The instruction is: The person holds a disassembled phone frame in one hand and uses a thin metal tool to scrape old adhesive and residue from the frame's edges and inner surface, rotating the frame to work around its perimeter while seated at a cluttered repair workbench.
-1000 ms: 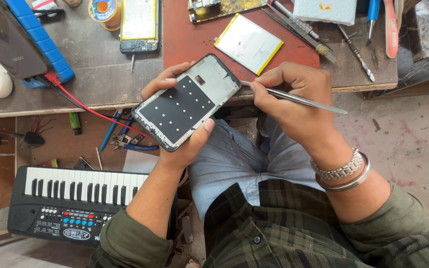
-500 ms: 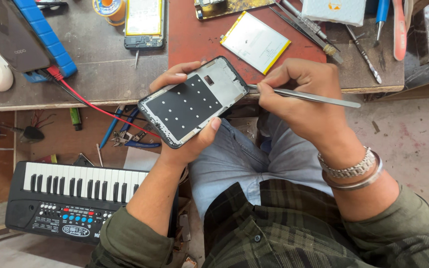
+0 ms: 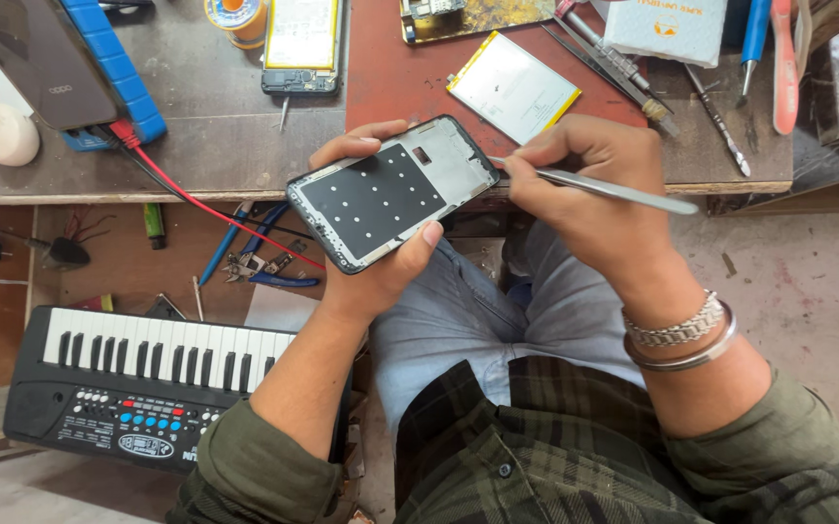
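Left hand (image 3: pixel 366 267) wrapped around an opened phone frame (image 3: pixel 390 194), grip pinching its two long edges: thumb tip on the near edge at about 5 o'clock of the frame, fingertips curled over the far edge at about 11 o'clock. Frame held tilted above the lap, just off the near edge of the tabletop (image 3: pixel 216 155), dark inner plate with rows of pale dots facing up. Right hand (image 3: pixel 594 194) at 3 o'clock of the frame, grip pressed together on slim metal tweezers (image 3: pixel 604 189), tip touching the frame's upper right corner, back end pointing off toward 4 o'clock. Metal bracelets (image 3: pixel 681 340) on the right wrist.

On the tabletop at 12 o'clock of the frame, a flat white battery with yellow edging (image 3: pixel 514 87) lying on a red mat (image 3: pixel 390 58). Further toward 11 o'clock, a second phone with a pale panel (image 3: pixel 301 44), and a spool of solder wire (image 3: pixel 235 17) beside it. At 10 o'clock, a blue block (image 3: pixel 119 68) with a red cable (image 3: pixel 206 209) trailing down from it. At 1 o'clock, a brush (image 3: pixel 613 63), a screwdriver (image 3: pixel 715 116) and a white box (image 3: pixel 667 29). Down at 8 o'clock, below the tabletop, a small black keyboard with white keys (image 3: pixel 138 383); pliers with blue handles (image 3: pixel 264 267) on a low shelf above it.
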`<state>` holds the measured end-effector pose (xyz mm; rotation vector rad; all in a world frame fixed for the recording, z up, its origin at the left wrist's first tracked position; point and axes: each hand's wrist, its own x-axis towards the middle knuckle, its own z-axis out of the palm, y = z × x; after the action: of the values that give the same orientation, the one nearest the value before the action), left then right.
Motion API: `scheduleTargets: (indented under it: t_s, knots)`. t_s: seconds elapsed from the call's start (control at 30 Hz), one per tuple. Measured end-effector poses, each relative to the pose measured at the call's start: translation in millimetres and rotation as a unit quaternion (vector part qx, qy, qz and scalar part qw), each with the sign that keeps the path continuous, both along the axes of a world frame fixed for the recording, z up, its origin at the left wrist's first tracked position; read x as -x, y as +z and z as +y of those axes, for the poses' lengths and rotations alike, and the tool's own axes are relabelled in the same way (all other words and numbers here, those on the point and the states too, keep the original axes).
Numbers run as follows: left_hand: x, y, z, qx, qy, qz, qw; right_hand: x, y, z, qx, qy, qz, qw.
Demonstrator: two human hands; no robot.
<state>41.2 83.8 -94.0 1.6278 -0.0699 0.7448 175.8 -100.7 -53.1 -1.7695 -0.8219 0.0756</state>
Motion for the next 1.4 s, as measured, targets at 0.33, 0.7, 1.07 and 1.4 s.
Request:
scheduleTargets:
  t_s: [0.33,0.7,1.07,1.4]
  knots:
    - [0,3,1,-0.009,0.009,0.008,1.0,-10,2,11,-0.001,0.022,-0.02,1.0]
    - [0,3,0,-0.028,0.021,0.012,0.999,-13,1,19,0.006,0.003,-0.033,0.999]
    - [0,4,-1,-0.006,0.006,0.007,1.0,-11,-2,24,-0.01,-0.001,-0.056,0.998]
    - [4,1,10,0.069,-0.038,0.015,0.997,-18,-15,6,-0.187,0.115,0.144,0.965]
